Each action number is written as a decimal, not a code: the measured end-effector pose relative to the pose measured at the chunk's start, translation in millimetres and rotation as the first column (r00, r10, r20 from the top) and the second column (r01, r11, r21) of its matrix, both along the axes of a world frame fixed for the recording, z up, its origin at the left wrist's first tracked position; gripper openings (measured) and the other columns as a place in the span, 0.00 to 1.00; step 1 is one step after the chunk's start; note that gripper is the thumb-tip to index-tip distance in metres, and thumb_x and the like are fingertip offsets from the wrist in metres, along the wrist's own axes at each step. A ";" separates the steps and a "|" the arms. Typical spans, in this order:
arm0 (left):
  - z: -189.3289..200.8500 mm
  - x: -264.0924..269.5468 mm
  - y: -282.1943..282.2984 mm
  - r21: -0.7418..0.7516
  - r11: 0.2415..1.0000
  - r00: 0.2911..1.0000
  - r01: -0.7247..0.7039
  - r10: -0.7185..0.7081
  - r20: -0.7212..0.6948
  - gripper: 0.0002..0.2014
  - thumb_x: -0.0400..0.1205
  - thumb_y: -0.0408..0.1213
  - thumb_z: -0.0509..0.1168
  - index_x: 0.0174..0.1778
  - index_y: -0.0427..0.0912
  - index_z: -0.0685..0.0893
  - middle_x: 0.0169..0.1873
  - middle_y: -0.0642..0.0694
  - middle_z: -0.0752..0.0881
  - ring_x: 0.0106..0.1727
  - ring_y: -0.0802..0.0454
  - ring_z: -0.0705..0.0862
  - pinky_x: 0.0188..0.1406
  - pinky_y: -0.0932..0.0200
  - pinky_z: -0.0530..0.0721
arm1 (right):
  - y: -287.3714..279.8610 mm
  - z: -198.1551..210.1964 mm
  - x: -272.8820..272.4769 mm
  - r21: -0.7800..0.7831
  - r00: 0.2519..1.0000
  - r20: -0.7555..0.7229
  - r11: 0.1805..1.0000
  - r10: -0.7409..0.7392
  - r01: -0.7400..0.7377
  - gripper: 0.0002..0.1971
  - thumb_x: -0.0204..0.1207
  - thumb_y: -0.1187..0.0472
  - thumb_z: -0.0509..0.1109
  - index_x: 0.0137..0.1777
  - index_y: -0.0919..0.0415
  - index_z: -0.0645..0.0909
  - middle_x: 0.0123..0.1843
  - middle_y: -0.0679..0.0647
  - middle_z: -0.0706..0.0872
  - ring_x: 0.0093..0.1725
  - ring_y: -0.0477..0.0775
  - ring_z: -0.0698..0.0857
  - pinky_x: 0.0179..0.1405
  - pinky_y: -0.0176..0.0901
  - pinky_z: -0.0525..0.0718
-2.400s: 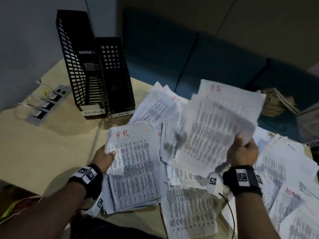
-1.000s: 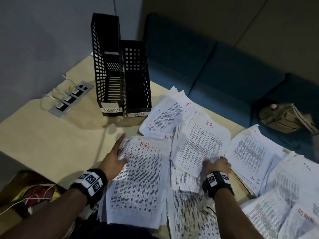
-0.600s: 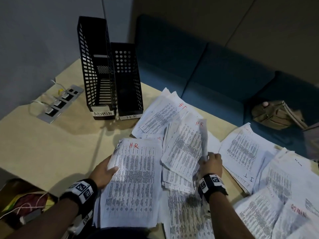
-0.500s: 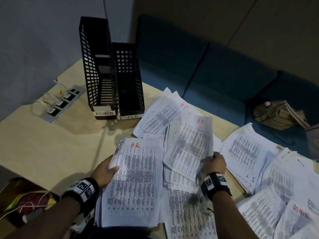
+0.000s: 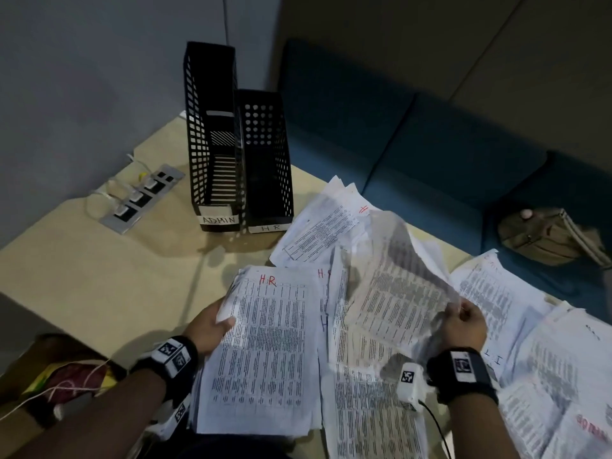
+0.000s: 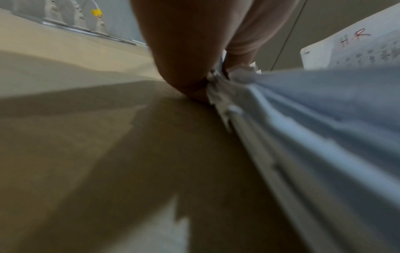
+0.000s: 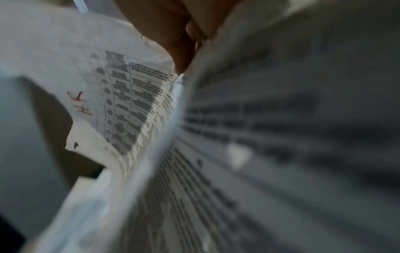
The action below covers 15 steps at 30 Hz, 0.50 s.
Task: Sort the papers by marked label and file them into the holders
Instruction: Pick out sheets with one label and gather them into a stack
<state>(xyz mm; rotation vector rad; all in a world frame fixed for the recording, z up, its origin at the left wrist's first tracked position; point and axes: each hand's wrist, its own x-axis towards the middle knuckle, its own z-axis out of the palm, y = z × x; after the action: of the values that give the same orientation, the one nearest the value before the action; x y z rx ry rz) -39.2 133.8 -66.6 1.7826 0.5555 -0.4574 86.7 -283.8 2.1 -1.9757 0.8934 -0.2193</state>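
Observation:
Two black mesh holders stand at the back of the table, one labelled ADMIN (image 5: 212, 180) and one labelled HR (image 5: 266, 180). My left hand (image 5: 215, 326) grips the left edge of a stack of printed sheets marked HR (image 5: 265, 352) in red, thumb on top; in the left wrist view the fingers (image 6: 190, 65) curl round the stack's edge (image 6: 303, 130). My right hand (image 5: 463, 323) pinches a lifted sheet (image 5: 397, 293) by its right edge above the HR-marked papers (image 5: 324, 233). The right wrist view shows blurred print (image 7: 138, 106) with a red HR mark.
More printed sheets lie spread to the right, some marked IT (image 5: 490, 293) and ADMIN (image 5: 589, 429). A power strip (image 5: 139, 200) lies left of the holders. A teal sofa (image 5: 430, 154) with a tan bag (image 5: 546, 236) runs behind the table. Bare tabletop (image 5: 99, 276) stretches on the left.
My right hand has raised the HR sheet off the middle pile and drawn to the right with it. The left hand keeps its hold on the HR stack.

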 end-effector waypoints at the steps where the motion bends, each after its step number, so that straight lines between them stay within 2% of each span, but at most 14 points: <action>1: -0.4 -0.4 0.1 -0.002 1.000 1.000 -0.003 0.003 -0.002 0.26 0.83 0.30 0.61 0.77 0.51 0.70 0.66 0.49 0.81 0.70 0.47 0.77 0.73 0.46 0.71 | 1.2 0.9 -2.4 0.065 1.000 0.005 0.997 -0.029 0.029 0.07 0.81 0.64 0.63 0.57 0.62 0.78 0.41 0.62 0.84 0.37 0.60 0.82 0.37 0.41 0.83; 2: 0.0 -0.7 -0.4 0.001 1.000 1.000 -0.005 0.005 -0.004 0.26 0.83 0.30 0.61 0.77 0.52 0.70 0.66 0.50 0.81 0.69 0.47 0.77 0.73 0.47 0.71 | -1.4 -4.1 -3.1 0.096 0.999 -0.014 0.994 -0.044 0.046 0.10 0.80 0.64 0.65 0.60 0.60 0.78 0.43 0.61 0.84 0.38 0.59 0.82 0.39 0.43 0.85; 3: -0.4 -1.1 -1.0 0.004 1.000 1.000 -0.009 0.009 -0.007 0.26 0.83 0.31 0.61 0.77 0.52 0.70 0.66 0.50 0.81 0.69 0.47 0.77 0.72 0.48 0.71 | -0.4 -4.4 -5.4 0.086 0.998 -0.064 0.996 -0.027 0.033 0.16 0.79 0.62 0.66 0.66 0.61 0.76 0.48 0.62 0.85 0.43 0.59 0.83 0.49 0.48 0.85; 4: -1.8 -1.5 -0.9 0.010 1.000 1.000 -0.011 0.011 -0.006 0.25 0.83 0.31 0.61 0.77 0.52 0.70 0.67 0.49 0.81 0.70 0.47 0.77 0.72 0.49 0.71 | -1.4 -7.3 -7.3 0.047 0.989 -0.145 0.999 0.010 -0.003 0.22 0.77 0.62 0.68 0.71 0.64 0.73 0.53 0.63 0.85 0.50 0.60 0.84 0.57 0.52 0.82; 5: -2.0 -1.7 -1.2 0.013 1.000 1.000 -0.013 0.014 -0.007 0.25 0.83 0.31 0.61 0.77 0.52 0.70 0.67 0.49 0.81 0.70 0.46 0.77 0.72 0.49 0.71 | 0.9 -6.5 -10.5 0.008 0.973 -0.223 0.998 0.056 -0.056 0.24 0.77 0.62 0.69 0.72 0.68 0.72 0.54 0.62 0.83 0.55 0.62 0.83 0.61 0.52 0.79; 6: -2.0 -1.8 -1.5 0.009 1.000 1.000 -0.015 0.015 -0.005 0.25 0.84 0.31 0.61 0.77 0.52 0.70 0.67 0.49 0.81 0.71 0.46 0.77 0.72 0.49 0.71 | 2.5 -9.8 -12.9 -0.025 0.952 -0.291 0.994 0.098 -0.110 0.23 0.77 0.64 0.69 0.70 0.72 0.73 0.54 0.63 0.83 0.57 0.65 0.83 0.61 0.51 0.79; 7: -2.0 -1.9 -1.6 0.000 1.000 1.000 -0.013 0.013 -0.006 0.25 0.84 0.31 0.61 0.77 0.52 0.70 0.68 0.49 0.81 0.72 0.47 0.76 0.73 0.48 0.70 | 6.1 -10.5 -16.8 -0.061 0.935 -0.328 0.985 0.133 -0.162 0.20 0.76 0.64 0.69 0.66 0.73 0.75 0.53 0.64 0.83 0.54 0.66 0.83 0.58 0.50 0.79; 10: -2.8 -3.2 -3.0 -0.021 0.999 1.000 -0.025 0.025 -0.003 0.26 0.84 0.32 0.61 0.78 0.53 0.68 0.71 0.50 0.78 0.73 0.48 0.74 0.75 0.47 0.68 | 15.2 -16.4 -25.4 -0.168 0.916 -0.368 0.958 0.158 -0.232 0.14 0.76 0.61 0.70 0.58 0.68 0.82 0.52 0.69 0.87 0.42 0.63 0.79 0.46 0.50 0.81; 13: -3.2 -4.4 -3.4 -0.016 0.999 0.999 -0.046 0.045 -0.005 0.26 0.84 0.33 0.61 0.77 0.55 0.68 0.70 0.52 0.79 0.73 0.48 0.75 0.75 0.46 0.68 | 18.0 -13.6 -25.3 -0.206 0.946 -0.289 0.956 0.144 -0.208 0.10 0.76 0.59 0.70 0.53 0.65 0.83 0.48 0.69 0.88 0.39 0.62 0.79 0.44 0.48 0.80; 15: -2.8 -4.4 -4.4 0.000 0.999 0.999 -0.040 0.040 0.004 0.25 0.84 0.33 0.61 0.77 0.55 0.68 0.68 0.54 0.78 0.72 0.50 0.74 0.75 0.48 0.68 | 19.0 -8.1 -21.0 -0.200 0.979 -0.166 0.968 0.121 -0.153 0.06 0.75 0.57 0.70 0.49 0.58 0.82 0.44 0.66 0.88 0.40 0.63 0.83 0.45 0.53 0.84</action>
<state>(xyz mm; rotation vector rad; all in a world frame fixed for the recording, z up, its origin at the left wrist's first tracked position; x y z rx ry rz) -43.6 129.4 -69.4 1.7695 0.5873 -0.4258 65.7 -264.8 -6.0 -2.2685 0.8536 -0.0863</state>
